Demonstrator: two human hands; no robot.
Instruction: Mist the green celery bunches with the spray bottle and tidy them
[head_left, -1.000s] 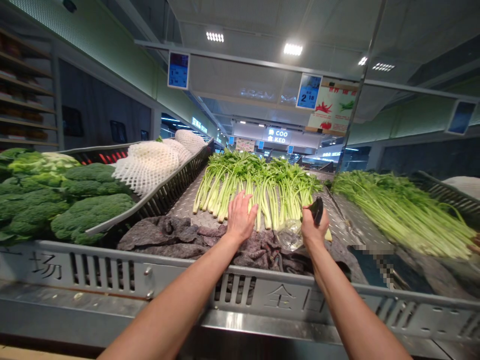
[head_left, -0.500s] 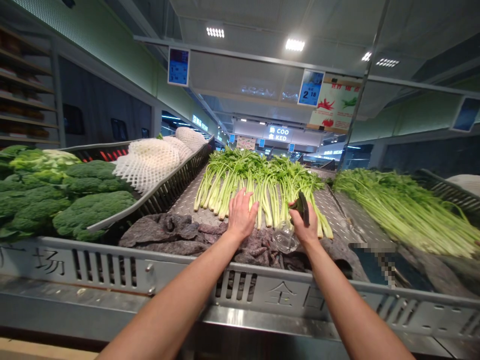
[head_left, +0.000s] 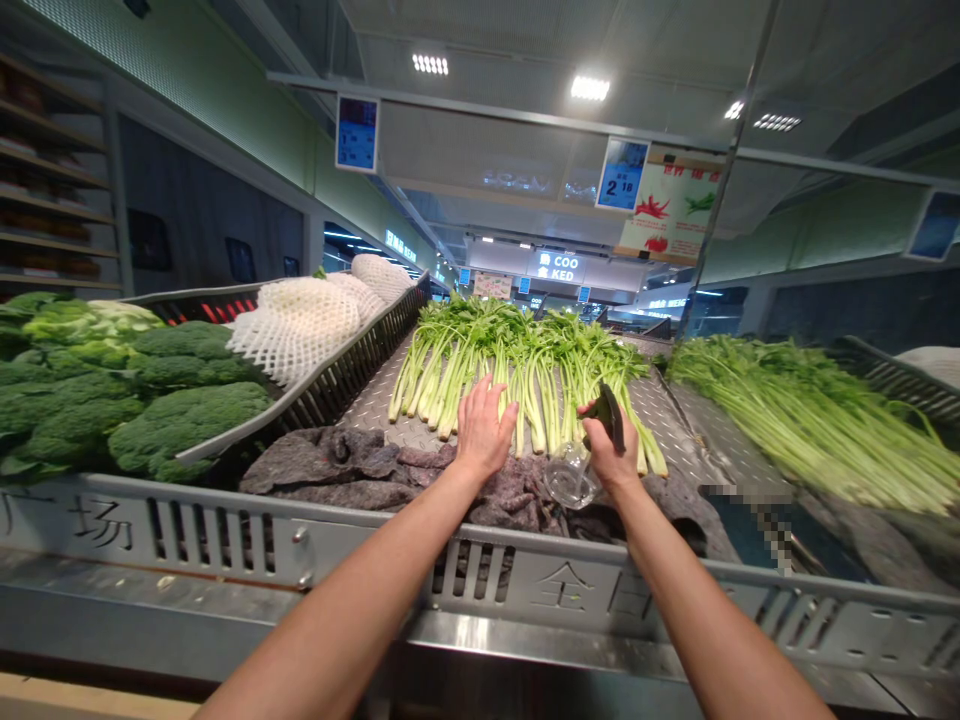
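Note:
A row of celery (head_left: 442,375) lies on a dark, ridged surface, leaves at the far end and pale stalk bases toward me. Over the middle of the row my left hand (head_left: 484,432) reaches palm down, fingers stretched out. Whether it touches the stalks I cannot tell. Toward the right end, my right hand (head_left: 613,462) grips a clear spray bottle (head_left: 568,482) by its neck. Its dark trigger head rises above my fist, and the see-through body tilts to the left. Crumpled grey-purple cloth (head_left: 315,480) lies below both hands.
Broccoli (head_left: 191,420) and produce in white foam netting (head_left: 300,325) fill the black-sided crate on the left. A grey slotted rail (head_left: 345,550) runs along the front. On the right, a mirror (head_left: 810,420) reflects the celery. Price signs (head_left: 621,175) hang overhead.
My right hand and the spray bottle have shifted very slightly to the right, and the trigger head has turned a little. The left hand stays where it was.

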